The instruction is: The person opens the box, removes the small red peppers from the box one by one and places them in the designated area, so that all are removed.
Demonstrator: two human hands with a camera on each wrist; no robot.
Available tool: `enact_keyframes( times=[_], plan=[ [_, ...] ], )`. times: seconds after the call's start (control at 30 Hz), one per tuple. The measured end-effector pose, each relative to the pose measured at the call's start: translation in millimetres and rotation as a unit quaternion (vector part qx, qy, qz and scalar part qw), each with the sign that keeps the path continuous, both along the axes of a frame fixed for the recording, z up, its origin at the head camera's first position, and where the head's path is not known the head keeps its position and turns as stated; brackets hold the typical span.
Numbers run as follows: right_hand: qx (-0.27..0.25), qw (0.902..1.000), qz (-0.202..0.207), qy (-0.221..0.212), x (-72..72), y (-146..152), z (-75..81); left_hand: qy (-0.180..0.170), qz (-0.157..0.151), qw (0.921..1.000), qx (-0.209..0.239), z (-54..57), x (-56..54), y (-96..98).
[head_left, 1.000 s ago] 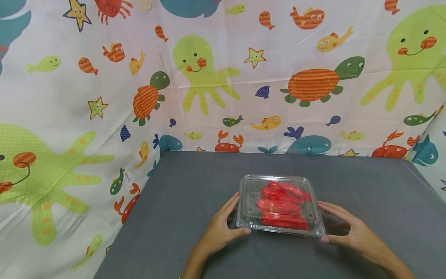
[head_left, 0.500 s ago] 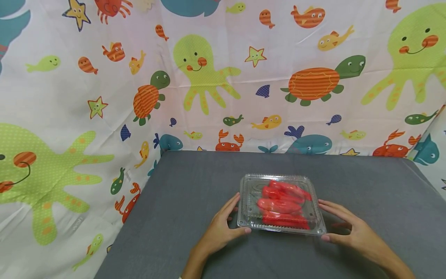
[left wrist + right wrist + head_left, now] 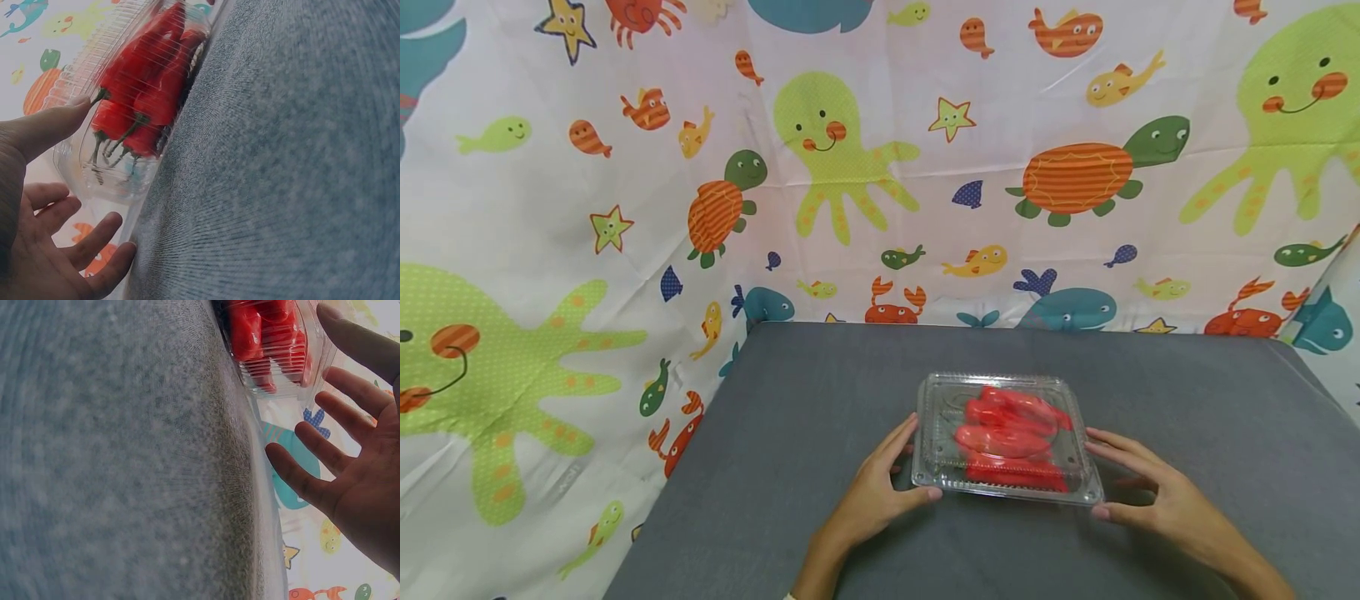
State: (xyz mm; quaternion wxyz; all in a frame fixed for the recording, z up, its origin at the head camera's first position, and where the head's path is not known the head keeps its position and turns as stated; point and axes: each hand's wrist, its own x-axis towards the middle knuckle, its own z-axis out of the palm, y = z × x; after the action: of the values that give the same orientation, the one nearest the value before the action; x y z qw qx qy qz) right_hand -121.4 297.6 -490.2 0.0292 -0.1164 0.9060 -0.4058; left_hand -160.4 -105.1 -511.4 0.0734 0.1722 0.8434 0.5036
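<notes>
A clear plastic clamshell container [image 3: 936, 433], lid down, lies on the grey table in the head view. Inside are several long red peppers [image 3: 1003, 440]; their green stems show in the left wrist view, where the peppers [image 3: 147, 87] lie toward the table side. My left hand [image 3: 874, 492] is at the container's left side, thumb by the front left corner, fingers extended along the edge. On the opposite side, my right hand [image 3: 1153, 492] has its thumb at the front right corner and its fingertips at the right edge. In the right wrist view, the right hand's fingers [image 3: 353, 419] are spread and fairly straight.
The grey cloth-covered table [image 3: 820, 375] extends around the container on every side. Behind it and along the left hangs a white curtain [image 3: 865, 275] printed with sea animals, meeting the table's back edge.
</notes>
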Motion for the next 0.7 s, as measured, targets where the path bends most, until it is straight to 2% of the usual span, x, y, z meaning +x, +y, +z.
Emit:
enact_keyframes(
  times=[0.17, 0.47, 0.7],
  plan=[
    [-0.001, 1.0, -0.002, 0.005, 1.1, 0.5, 0.5, -0.01, 0.0, 0.9999, 0.006, -0.1, -0.3, 0.3],
    [-0.002, 0.9997, -0.002, 0.025, 1.3, 2.7, -0.6, -0.004, 0.003, 1.0, 0.0, 0.0, -0.4, 0.0],
    [0.0, 0.9998, -0.006, 0.016, 2.6, 2.5, -2.2, -0.009, 0.003, 0.9999, -0.004, 1.2, 0.6, -0.2]
  ],
)
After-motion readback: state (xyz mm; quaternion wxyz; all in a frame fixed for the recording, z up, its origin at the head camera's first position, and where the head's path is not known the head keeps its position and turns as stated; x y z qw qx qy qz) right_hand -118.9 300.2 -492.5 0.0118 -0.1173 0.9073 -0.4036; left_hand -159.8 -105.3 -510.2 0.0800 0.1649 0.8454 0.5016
